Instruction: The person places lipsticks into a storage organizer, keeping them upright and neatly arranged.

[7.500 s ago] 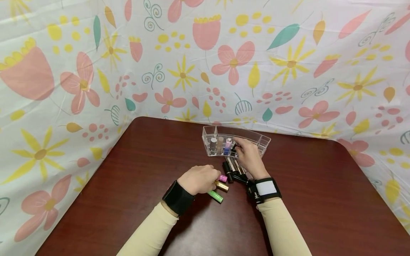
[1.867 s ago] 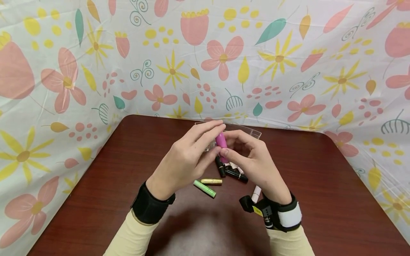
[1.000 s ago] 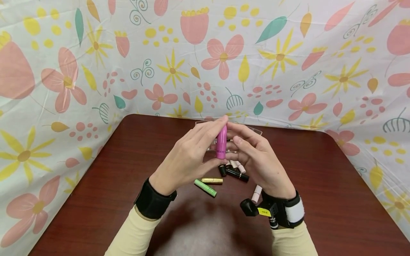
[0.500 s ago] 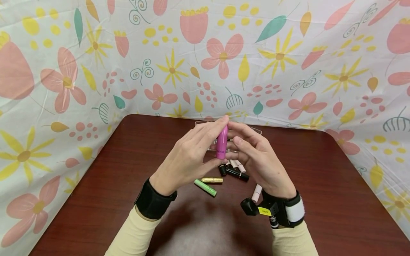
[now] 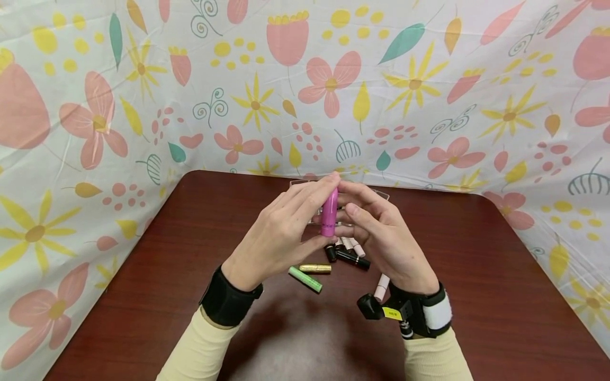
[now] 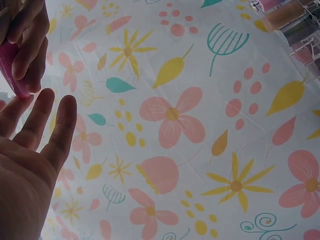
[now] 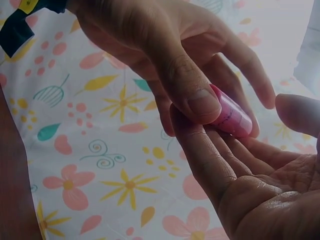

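Note:
A glossy pink lipstick tube stands upright in the air between both hands. My left hand pinches it end to end, forefinger over the rounded top and thumb under the base. Behind the tube lie the fingers of my right hand; its thumb stays apart from the tube. In the right wrist view, my right hand has its palm up beneath the lipstick, fingers nearly straight. My left hand comes in from above there. Part of the lipstick is hidden by fingers in the left wrist view.
Below the hands lie a gold tube, a green tube, black tubes and white tubes. A pale pink tube is beside the right wrist. Behind the hands stands a clear organizer, mostly hidden; the left wrist view shows bottles in it.
Earliest, my right hand was at the organizer and my left over the tubes. Later both hands fingered the raised pink lipstick, my right thumb touching it. Over the last second they barely move.

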`<state>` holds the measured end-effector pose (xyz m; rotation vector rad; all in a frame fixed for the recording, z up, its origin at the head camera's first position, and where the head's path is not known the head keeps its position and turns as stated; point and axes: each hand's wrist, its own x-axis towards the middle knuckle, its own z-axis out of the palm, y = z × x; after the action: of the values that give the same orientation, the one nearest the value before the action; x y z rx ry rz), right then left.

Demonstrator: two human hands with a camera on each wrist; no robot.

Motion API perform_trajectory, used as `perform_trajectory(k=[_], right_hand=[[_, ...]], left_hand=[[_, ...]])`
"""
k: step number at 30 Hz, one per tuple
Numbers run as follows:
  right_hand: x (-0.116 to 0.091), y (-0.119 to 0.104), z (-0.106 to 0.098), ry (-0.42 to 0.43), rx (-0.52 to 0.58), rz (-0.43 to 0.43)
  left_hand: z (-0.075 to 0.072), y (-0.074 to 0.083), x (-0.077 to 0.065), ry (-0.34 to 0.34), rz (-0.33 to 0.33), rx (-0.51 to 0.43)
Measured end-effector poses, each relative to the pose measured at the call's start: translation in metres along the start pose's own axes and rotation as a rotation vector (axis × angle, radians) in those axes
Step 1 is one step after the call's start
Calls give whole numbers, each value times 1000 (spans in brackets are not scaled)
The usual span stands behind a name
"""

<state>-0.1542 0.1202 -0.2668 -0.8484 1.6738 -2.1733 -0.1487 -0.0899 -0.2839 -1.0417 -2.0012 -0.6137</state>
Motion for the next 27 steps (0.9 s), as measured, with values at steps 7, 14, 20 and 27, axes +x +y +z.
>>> perform_trajectory(k=[7, 14, 20, 27], right_hand=[[0, 0, 0, 3, -4, -4], [2, 5, -2, 18, -8, -39], [8, 13, -3, 110, -125, -86], [18, 32, -26, 233, -450, -112]], left_hand=[[0, 1, 0, -3, 2, 10], [1, 0, -1, -10, 18, 55], [7, 0, -2, -19, 25, 94], [16, -9, -10, -126, -44, 162]])
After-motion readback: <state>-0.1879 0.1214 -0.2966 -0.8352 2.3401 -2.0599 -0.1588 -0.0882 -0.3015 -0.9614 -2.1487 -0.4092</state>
